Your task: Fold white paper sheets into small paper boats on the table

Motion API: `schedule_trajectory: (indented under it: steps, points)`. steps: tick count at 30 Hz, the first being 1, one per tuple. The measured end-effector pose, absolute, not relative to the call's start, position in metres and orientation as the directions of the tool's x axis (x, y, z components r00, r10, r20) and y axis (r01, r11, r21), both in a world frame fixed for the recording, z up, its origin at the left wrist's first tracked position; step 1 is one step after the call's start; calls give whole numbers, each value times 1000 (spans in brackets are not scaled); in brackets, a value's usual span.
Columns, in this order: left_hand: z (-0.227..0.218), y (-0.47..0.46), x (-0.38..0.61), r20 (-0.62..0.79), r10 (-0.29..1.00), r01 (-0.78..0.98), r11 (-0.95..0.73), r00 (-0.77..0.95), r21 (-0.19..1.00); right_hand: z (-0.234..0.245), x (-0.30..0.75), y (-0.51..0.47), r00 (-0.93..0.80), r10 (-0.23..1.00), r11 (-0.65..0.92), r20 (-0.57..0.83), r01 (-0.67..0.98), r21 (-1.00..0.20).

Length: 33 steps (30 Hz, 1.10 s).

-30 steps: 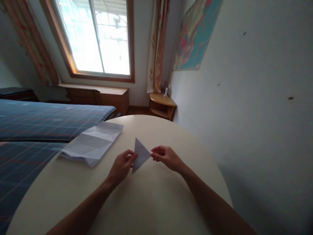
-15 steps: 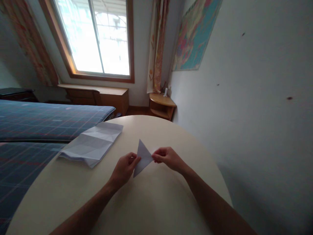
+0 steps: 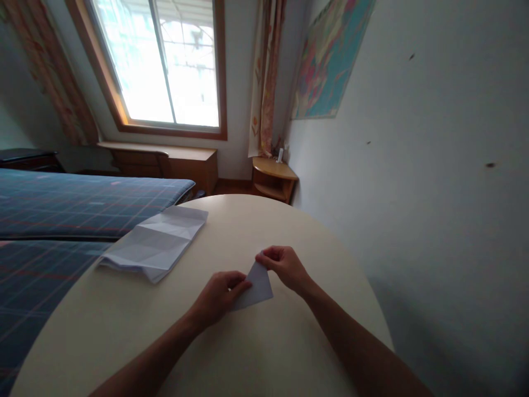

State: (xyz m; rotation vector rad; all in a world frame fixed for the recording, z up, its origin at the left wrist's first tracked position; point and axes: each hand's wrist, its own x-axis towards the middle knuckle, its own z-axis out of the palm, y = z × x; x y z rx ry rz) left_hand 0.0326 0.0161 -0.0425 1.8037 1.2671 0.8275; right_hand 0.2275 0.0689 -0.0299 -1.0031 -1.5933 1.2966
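A small triangle of folded white paper is held just above the round cream table. My left hand pinches its left side between thumb and fingers, hiding part of that edge. At the upper corner, the fingertips of my right hand are closed on the paper and cover its tip. The lower right corner points freely toward the right.
Creased white sheets lie at the table's left edge, partly over it. A plaid mattress borders the table on the left. The white wall rises on the right, and a corner shelf stands behind.
The paper triangle has turned so that the corner by my right hand now points up. My left hand has moved slightly right and nearer to me. The creased sheets have stayed put.
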Motion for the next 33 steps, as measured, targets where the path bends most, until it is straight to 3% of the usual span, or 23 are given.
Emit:
schedule_trajectory:
  steps: [8, 18, 27, 33]
  points:
    - [-44, 17, 31, 110, 958, 452, -224, 265, 863, -35, 218, 67, -250, 963, 112, 104, 16, -994]
    - [-50, 21, 30, 141, 988, 297, -154, 64, 942, -45, 210, 62, -360, 929, 94, 89, -2, -996]
    - [-45, 27, 23, 60, 993, 312, -91, 106, 946, -33, 229, 76, -163, 981, 100, 107, -49, -994]
    - [-42, 26, 20, 9, 995, 214, -29, 97, 977, -32, 240, 85, -85, 994, 70, 75, -56, -996]
